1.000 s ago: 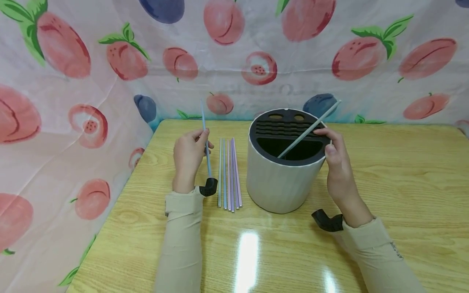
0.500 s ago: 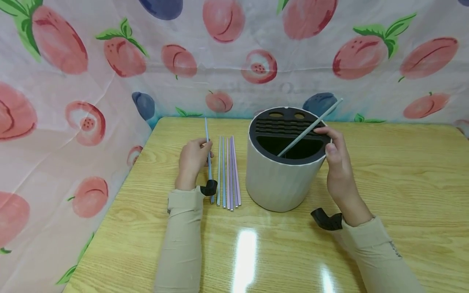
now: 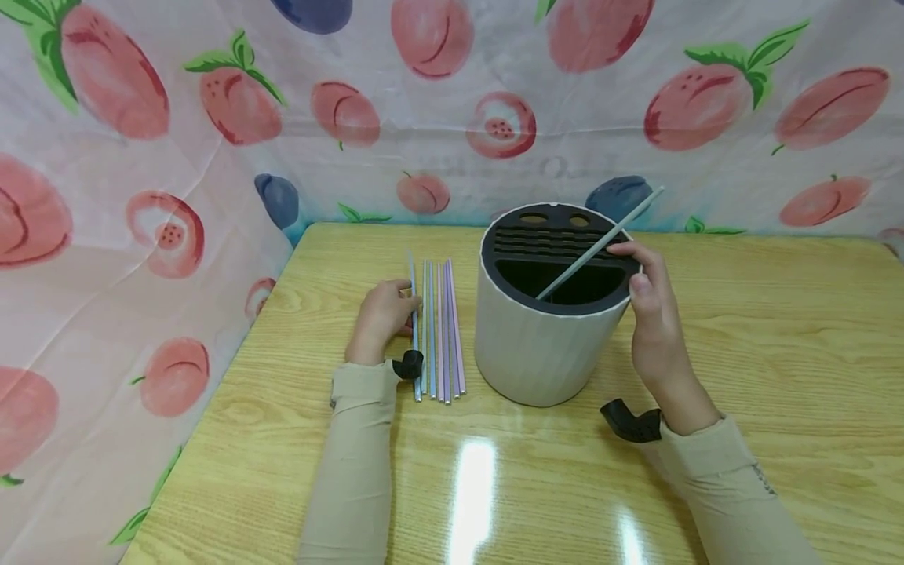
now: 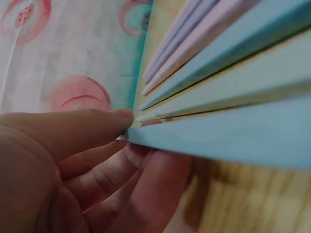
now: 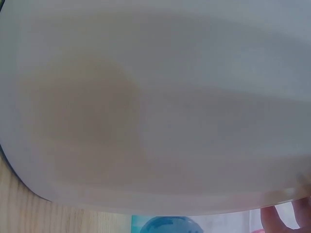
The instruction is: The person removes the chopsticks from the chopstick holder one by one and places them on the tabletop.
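Note:
My left hand [image 3: 381, 320] pinches a light blue chopstick [image 3: 415, 333] between thumb and fingers. In the left wrist view the thumb lies against the tip of this blue chopstick [image 4: 218, 136], with fingers beneath. Just right of it several pastel chopsticks [image 3: 446, 337], green, blue, pink and purple, lie in a row on the table. A white utensil holder [image 3: 540, 353] with a black slotted top stands right of the row. My right hand [image 3: 657, 337] grips its right rim. From the holder's front opening a pale green chopstick [image 3: 593, 249] leans out to the upper right.
The wooden table [image 3: 282, 471] reaches back to a peach-print cloth [image 3: 579, 125], which also hangs along the left side. Black wrist-mounted pieces stick out from both sleeves. The holder's white wall [image 5: 170, 121] fills most of the right wrist view.
My left hand has come down and to the right, bringing the blue chopstick alongside the row, nearly parallel to it. The right hand and the holder have stayed put.

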The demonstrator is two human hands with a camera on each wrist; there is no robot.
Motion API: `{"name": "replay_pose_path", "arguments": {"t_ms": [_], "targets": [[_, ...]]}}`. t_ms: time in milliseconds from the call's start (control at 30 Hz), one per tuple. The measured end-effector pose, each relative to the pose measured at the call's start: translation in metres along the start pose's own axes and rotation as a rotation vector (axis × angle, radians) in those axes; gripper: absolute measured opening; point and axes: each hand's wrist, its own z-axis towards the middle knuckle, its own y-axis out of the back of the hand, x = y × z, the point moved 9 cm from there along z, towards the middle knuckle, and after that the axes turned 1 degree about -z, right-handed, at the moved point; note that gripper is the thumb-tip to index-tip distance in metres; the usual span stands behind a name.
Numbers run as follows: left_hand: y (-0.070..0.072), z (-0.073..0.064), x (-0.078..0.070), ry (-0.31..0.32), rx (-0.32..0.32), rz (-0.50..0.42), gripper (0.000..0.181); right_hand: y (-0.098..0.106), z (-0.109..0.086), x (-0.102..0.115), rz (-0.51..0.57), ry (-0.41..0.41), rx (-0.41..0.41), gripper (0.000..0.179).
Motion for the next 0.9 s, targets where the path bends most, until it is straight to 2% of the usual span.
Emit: {"name": "replay_pose_path", "arguments": {"t_ms": [133,500,767,900], "targets": [[-0.006,0.002,0.002,0.001,0.017,0.008,0.049,0.000,0.000,-0.001,0.008,0.007,-0.005,0.039],[-0.013,0.000,-0.003,0.015,0.028,-0.001,0.048,0.000,0.000,0.001,0.015,0.020,-0.007,0.038],[-0.018,-0.002,-0.013,-0.040,0.035,0.063,0.046,0.001,0.000,0.000,0.012,0.031,-0.020,0.040],[-0.020,-0.001,-0.013,-0.035,0.030,0.056,0.046,0.002,0.001,-0.002,0.021,0.032,-0.025,0.040]]}}
